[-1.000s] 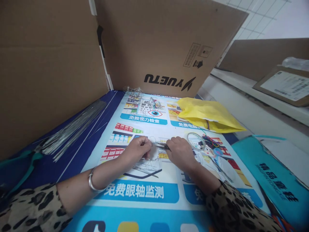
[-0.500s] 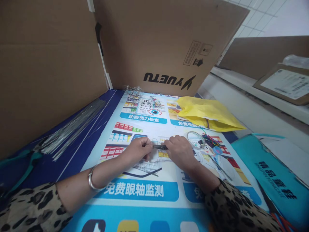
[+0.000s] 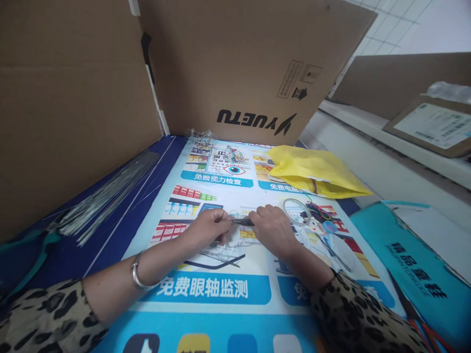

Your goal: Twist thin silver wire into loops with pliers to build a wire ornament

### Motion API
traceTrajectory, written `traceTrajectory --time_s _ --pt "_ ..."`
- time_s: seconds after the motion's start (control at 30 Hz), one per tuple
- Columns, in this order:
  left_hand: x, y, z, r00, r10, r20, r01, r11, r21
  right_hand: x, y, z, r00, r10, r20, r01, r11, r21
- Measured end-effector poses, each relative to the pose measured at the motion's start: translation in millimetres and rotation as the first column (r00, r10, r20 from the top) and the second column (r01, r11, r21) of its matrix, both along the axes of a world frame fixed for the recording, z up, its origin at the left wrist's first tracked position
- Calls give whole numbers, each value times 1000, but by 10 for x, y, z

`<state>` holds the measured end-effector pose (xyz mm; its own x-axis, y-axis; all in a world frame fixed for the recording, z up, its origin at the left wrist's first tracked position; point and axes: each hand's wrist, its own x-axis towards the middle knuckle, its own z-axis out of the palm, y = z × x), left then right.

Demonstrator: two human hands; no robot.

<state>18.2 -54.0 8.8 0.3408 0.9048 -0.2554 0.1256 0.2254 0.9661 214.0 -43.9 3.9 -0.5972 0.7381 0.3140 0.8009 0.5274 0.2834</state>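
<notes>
Near the middle of the printed mat [image 3: 253, 314], my left hand [image 3: 211, 226] pinches a thin wire piece [image 3: 233, 214] whose exact shape is too small to tell. My right hand [image 3: 273, 229] is wrapped round small dark pliers [image 3: 243, 222], their jaws pointing left and meeting the wire at my left fingertips. Below my hands lie loose thin wires [image 3: 221, 257]. Right of my right hand are a round clear dish [image 3: 296, 212] and a bundle of coloured cords [image 3: 321, 212].
Long silvery wires [image 3: 110, 196] and teal-handled cutters [image 3: 46, 242] lie at the left. Tangled wire pieces [image 3: 235, 155] rest farther back. A yellow bag [image 3: 316, 169] and a teal bag [image 3: 408, 264] are on the right. Cardboard panels [image 3: 235, 63] stand behind.
The whole view has shifted slightly. Both hands keep nearly the same place, with the pliers still at my left fingertips.
</notes>
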Motion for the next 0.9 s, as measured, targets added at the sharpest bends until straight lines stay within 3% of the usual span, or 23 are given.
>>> traceTrajectory --time_s 0.23,0.37,0.9 --pt "-10 18 -38 999 -26 -19 26 1000 -3 21 21 -22 998 57 -12 -54 987 152" --pt "-15 20 -56 998 -42 -44 42 999 16 27 29 -37 998 58 -2 -56 983 175" --pt "-26 23 -26 994 -104 22 105 994 -40 -2 33 41 994 26 106 -16 996 -89"
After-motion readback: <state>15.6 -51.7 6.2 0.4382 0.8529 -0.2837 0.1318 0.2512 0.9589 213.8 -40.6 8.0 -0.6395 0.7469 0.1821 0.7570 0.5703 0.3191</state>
